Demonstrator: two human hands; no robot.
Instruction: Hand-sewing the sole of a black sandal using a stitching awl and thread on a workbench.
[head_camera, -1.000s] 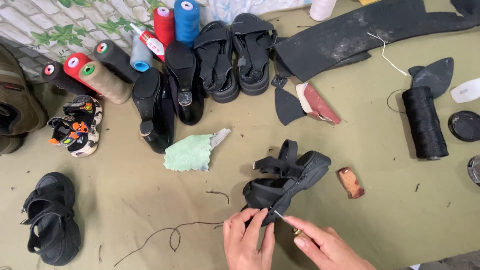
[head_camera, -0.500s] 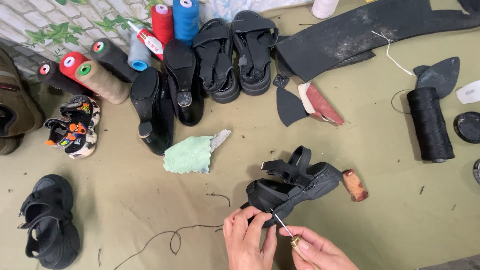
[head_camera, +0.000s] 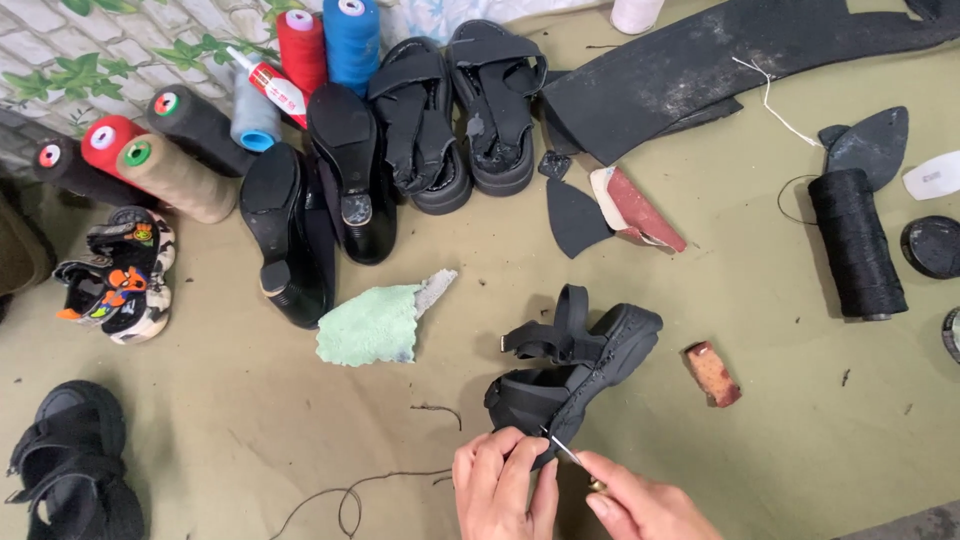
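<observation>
Both hands sit low at the bottom edge, palms down, wrists out of view. The left hand (head_camera: 500, 485) has its fingers (head_camera: 522, 462) curled together, clamped on the heel end of the black chunky-soled strap sandal (head_camera: 575, 365). The right hand (head_camera: 640, 505) pinches a thin silver needle (head_camera: 562, 449) between thumb and forefinger, its tip at the sandal's sole edge.

Count them: one sandal in hand, two matching black platform sandals (head_camera: 460, 110) up top, two black heeled shoes (head_camera: 315, 205), seven thread cones (head_camera: 322, 42) at upper left, one black thread spool (head_camera: 856, 245) on the right.

The sandal lies on the olive cloth floor (head_camera: 780, 440), bottom centre, tipped on its side. Its long axis runs diagonally, toe pointing up-right, heel down-left at the hands. A pale green rag (head_camera: 375, 322) lies just left of it.
</observation>
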